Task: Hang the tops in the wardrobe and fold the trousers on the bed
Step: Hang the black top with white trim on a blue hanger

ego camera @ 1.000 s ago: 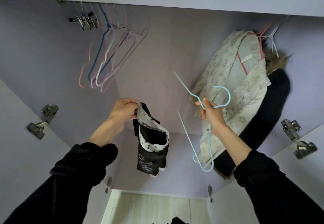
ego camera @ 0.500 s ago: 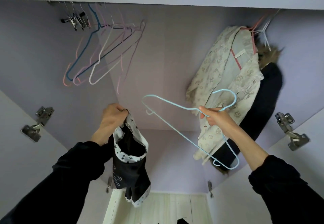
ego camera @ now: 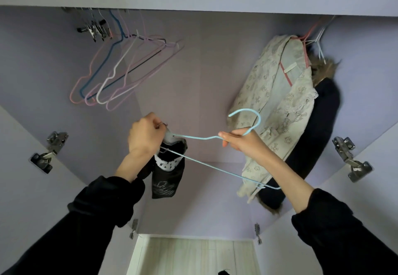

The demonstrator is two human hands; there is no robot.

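I see my left hand (ego camera: 144, 135) at 9 o'clock of centre, fingers curled and pinching the neckline of the black top (ego camera: 167, 173). The top hangs below that hand, inside the wardrobe (ego camera: 204, 76) opening. My right hand (ego camera: 242, 141) at 3 o'clock of centre grips the neck of the light blue hanger (ego camera: 215, 168), fingers clamped round the wire just below its hook. One hanger shoulder reaches to 9 o'clock and touches the top's neckline at the left hand; whether it has entered the neck opening I cannot tell.

Edges and room: empty hangers (ego camera: 120, 70) hang at 10 o'clock. A pale printed shirt (ego camera: 277, 111) and a dark coat (ego camera: 318, 128) hang at 2 o'clock, just beside the right hand. Between these two groups the wardrobe interior is open at 12 o'clock. Door hinges (ego camera: 48, 151) sit at 9 and 3 o'clock on the side panels.

Writing: a white scripted print shows on the black top's lower part; I cannot read it. A small pale label inside the shirt collar shows no legible text.
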